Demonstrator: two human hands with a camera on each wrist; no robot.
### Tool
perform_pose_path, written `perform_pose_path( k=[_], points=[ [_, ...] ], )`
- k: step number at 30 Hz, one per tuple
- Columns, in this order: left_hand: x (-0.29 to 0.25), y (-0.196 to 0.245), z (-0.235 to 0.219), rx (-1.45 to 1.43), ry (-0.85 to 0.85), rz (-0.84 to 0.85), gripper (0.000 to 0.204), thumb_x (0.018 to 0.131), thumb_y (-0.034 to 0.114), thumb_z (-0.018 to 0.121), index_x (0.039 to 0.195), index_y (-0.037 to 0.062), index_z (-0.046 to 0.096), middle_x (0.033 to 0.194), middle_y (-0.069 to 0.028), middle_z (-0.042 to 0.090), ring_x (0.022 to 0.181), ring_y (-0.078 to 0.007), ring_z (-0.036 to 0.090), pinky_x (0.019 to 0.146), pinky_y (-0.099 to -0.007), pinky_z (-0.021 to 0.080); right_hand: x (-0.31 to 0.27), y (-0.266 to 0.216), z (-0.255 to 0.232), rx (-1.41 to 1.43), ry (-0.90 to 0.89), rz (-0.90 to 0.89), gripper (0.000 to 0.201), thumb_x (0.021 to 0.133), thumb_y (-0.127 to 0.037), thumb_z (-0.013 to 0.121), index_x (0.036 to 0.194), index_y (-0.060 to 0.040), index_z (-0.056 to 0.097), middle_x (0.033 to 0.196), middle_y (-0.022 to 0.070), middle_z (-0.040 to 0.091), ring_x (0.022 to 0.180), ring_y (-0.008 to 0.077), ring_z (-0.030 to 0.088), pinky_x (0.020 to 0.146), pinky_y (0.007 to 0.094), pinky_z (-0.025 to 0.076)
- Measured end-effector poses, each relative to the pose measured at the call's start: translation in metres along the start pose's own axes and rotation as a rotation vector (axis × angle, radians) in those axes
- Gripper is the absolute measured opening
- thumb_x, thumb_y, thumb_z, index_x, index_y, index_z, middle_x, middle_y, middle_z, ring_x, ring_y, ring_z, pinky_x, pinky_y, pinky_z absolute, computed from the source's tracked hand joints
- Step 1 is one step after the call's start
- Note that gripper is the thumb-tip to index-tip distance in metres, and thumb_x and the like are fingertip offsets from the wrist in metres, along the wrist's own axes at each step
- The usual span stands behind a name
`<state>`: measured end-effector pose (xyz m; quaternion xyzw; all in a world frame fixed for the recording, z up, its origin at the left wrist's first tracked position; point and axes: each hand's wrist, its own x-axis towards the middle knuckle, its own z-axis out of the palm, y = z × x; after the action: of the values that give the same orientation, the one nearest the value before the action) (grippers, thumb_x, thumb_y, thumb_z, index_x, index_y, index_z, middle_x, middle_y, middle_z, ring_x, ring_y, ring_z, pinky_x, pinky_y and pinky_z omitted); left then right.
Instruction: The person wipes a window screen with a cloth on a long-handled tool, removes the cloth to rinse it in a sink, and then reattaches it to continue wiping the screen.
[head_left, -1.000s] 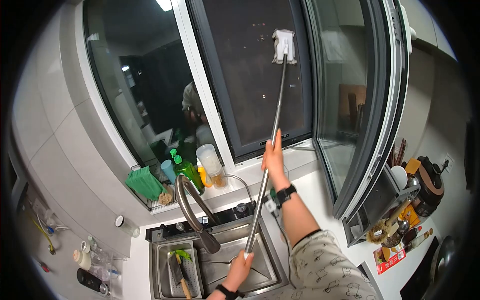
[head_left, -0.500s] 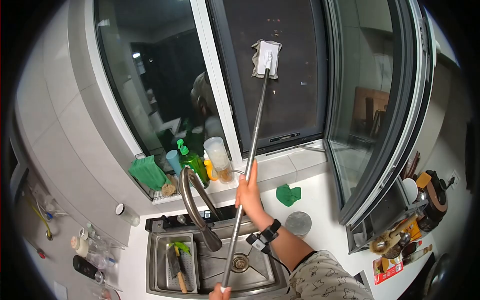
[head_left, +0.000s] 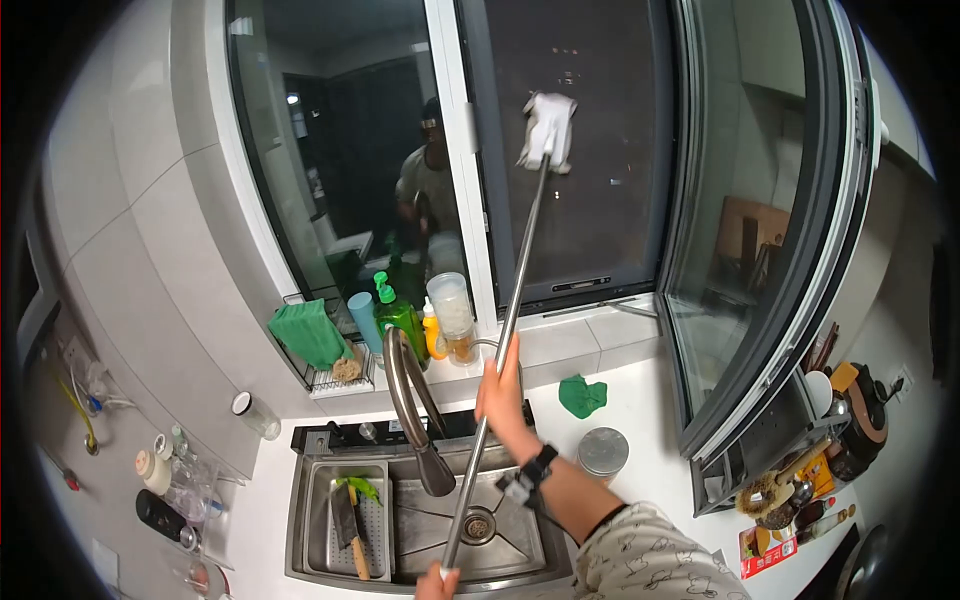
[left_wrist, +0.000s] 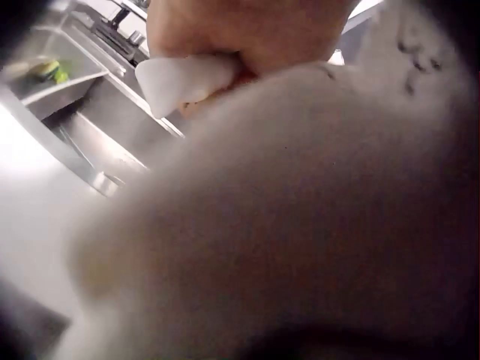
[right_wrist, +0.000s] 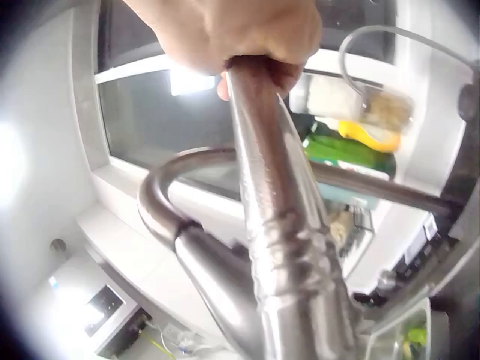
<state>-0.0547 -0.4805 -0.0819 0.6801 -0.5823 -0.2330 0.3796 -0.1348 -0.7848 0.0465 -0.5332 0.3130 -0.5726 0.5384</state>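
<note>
A flat mop with a long metal pole (head_left: 522, 265) slants up from the sink to the window. Its head, wrapped in a pale cloth (head_left: 549, 130), lies over the dark screened window panel (head_left: 610, 225). My right hand (head_left: 503, 395) grips the pole midway, above the sink's back edge; the right wrist view shows the fingers curled round the metal tube (right_wrist: 277, 187). Lower down, my left hand (head_left: 437, 582) holds the pole's bottom end at the sink's front edge. In the left wrist view, a white end cap (left_wrist: 176, 84) pokes out of that fist, and a sleeve covers much of the picture.
A curved faucet (head_left: 410, 400) rises beside the pole over the steel sink (head_left: 420, 520). A knife (head_left: 347, 520) lies in the drain basket. Bottles (head_left: 400, 325) line the sill. The open window sash (head_left: 740, 250) juts out at right. A green cloth (head_left: 582, 396) and round tin (head_left: 603, 452) sit on the counter.
The mop head has moved left and down across the panel. Both hands have shifted left and lower with the pole, uncovering the green cloth and the tin. The head view has turned slightly.
</note>
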Motion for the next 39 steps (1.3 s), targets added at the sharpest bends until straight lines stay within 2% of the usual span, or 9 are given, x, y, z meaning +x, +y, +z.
perform_pose_path(
  k=[4, 16, 21, 24, 29, 32, 34, 37, 39],
  points=[
    [-0.011, 0.011, 0.004, 0.001, -0.096, -0.21, 0.025, 0.09, 0.021, 0.048, 0.09, -0.0046, 0.048, 0.075, -0.0278, 0.055, 0.072, -0.0465, 0.052, 0.056, -0.0462, 0.04, -0.005, 0.004, -0.001, 0.05, -0.006, 0.012, 0.062, 0.094, -0.019, 0.034, 0.141, -0.019, -0.006, 0.047, 0.0007, 0.039, 0.032, 0.0108, 0.039, 0.03, 0.0251, 0.036],
    [-0.022, 0.021, -0.013, -0.016, 0.064, -0.139, 0.019, 0.088, 0.015, 0.049, 0.085, -0.0032, 0.048, 0.069, -0.0272, 0.053, 0.066, -0.0473, 0.05, 0.053, -0.0468, 0.039, -0.013, -0.011, 0.017, 0.032, 0.032, 0.017, 0.06, 0.095, -0.021, 0.034, 0.141, -0.0202, -0.003, 0.049, 0.0009, 0.038, 0.033, 0.0093, 0.037, 0.031, 0.0247, 0.036],
    [0.007, 0.032, -0.017, 0.104, 0.071, -0.193, 0.026, 0.088, 0.022, 0.051, 0.098, -0.0019, 0.05, 0.078, -0.0282, 0.057, 0.073, -0.0444, 0.054, 0.062, -0.05, 0.041, 0.024, -0.05, 0.036, -0.01, 0.005, -0.149, 0.057, 0.095, -0.021, 0.033, 0.141, -0.0191, -0.001, 0.047, 0.0016, 0.038, 0.031, 0.0111, 0.036, 0.029, 0.0254, 0.033],
    [0.048, 0.065, -0.057, 0.018, 0.137, -0.073, 0.027, 0.088, 0.027, 0.053, 0.087, 0.0015, 0.046, 0.065, -0.0227, 0.057, 0.062, -0.0424, 0.056, 0.049, -0.0449, 0.042, 0.057, -0.109, 0.049, 0.002, 0.018, -0.253, 0.056, 0.095, -0.022, 0.033, 0.141, -0.0179, 0.0, 0.047, 0.0019, 0.038, 0.031, 0.0116, 0.037, 0.03, 0.0267, 0.035],
    [0.072, 0.101, -0.049, -0.167, 0.074, -0.006, 0.024, 0.089, 0.026, 0.053, 0.091, 0.0025, 0.046, 0.06, -0.0156, 0.056, 0.054, -0.0321, 0.057, 0.048, -0.0378, 0.043, 0.085, -0.148, 0.015, -0.039, -0.063, -0.207, 0.062, 0.094, -0.04, 0.034, 0.142, -0.0189, 0.002, 0.079, 0.0071, 0.053, 0.058, 0.0126, 0.052, 0.05, 0.0262, 0.044],
    [0.065, 0.119, -0.032, -0.583, -0.14, -0.204, 0.024, 0.089, 0.025, 0.053, 0.095, 0.0025, 0.047, 0.061, -0.0062, 0.054, 0.054, -0.0167, 0.054, 0.049, -0.0296, 0.044, 0.027, -0.109, -0.033, 0.01, -0.212, 0.013, 0.062, 0.093, -0.052, 0.025, 0.142, -0.0174, 0.01, 0.119, 0.0071, 0.05, 0.103, 0.0165, 0.05, 0.08, 0.0328, 0.043],
    [0.066, 0.123, -0.017, -0.757, -0.211, -0.153, 0.02, 0.091, 0.02, 0.05, 0.099, 0.0029, 0.043, 0.073, -0.0022, 0.053, 0.06, -0.0078, 0.05, 0.052, -0.0219, 0.042, -0.071, -0.079, -0.062, -0.019, -0.321, 0.149, 0.071, 0.09, -0.058, 0.022, 0.142, -0.0106, 0.01, 0.148, 0.0071, 0.004, 0.136, 0.0212, 0.006, 0.1, 0.0357, 0.031],
    [0.068, 0.143, 0.001, -1.024, -0.321, -0.09, 0.024, 0.09, 0.018, 0.051, 0.105, 0.0024, 0.042, 0.083, -0.0037, 0.053, 0.07, -0.008, 0.051, 0.062, -0.0202, 0.043, -0.216, -0.027, -0.084, 0.278, -0.354, 0.597, 0.071, 0.088, -0.06, 0.022, 0.14, -0.0134, 0.016, 0.14, 0.0078, 0.029, 0.127, 0.0234, 0.032, 0.1, 0.0406, 0.033],
    [0.083, 0.163, 0.013, -1.11, -0.383, -0.01, 0.029, 0.089, 0.019, 0.053, 0.109, 0.002, 0.04, 0.086, -0.0019, 0.049, 0.072, -0.0077, 0.049, 0.065, -0.021, 0.043, -0.273, -0.039, -0.079, 0.522, -0.299, 0.631, 0.054, 0.092, -0.048, 0.03, 0.136, -0.0177, 0.021, 0.121, 0.0111, 0.047, 0.102, 0.0265, 0.054, 0.076, 0.0462, 0.049]
  ],
)
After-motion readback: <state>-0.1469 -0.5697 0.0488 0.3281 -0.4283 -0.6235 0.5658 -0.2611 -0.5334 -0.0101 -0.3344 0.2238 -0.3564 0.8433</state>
